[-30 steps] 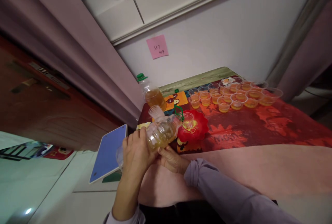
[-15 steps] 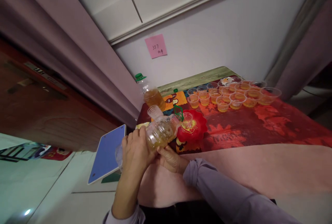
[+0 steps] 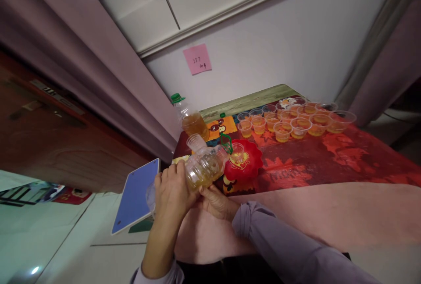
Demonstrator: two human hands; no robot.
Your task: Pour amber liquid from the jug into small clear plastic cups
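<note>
My left hand (image 3: 173,187) is wrapped over the body of a clear plastic bottle (image 3: 204,168) with yellowish liquid in it. The bottle lies tilted, its neck pointing right, with a green handle (image 3: 226,143) around the neck. From below, my right hand (image 3: 215,200) grips the same bottle, thumb against its side. The bottle's mouth is at a clear plastic cup (image 3: 240,154) on a red scalloped plate (image 3: 251,168). Behind the bottle are clear stacked-looking cups (image 3: 196,142), partly hidden by it.
Several clear cups of amber liquid (image 3: 283,131) stand in rows at the table's right. A larger green-capped bottle (image 3: 194,122) stands at the back left, and a loose green cap (image 3: 222,115) lies near it. A blue board (image 3: 134,196) is left of the table.
Almost nothing differs. Both hands keep the bottle tilted in the same place at the cup, and the view has shifted very slightly.
</note>
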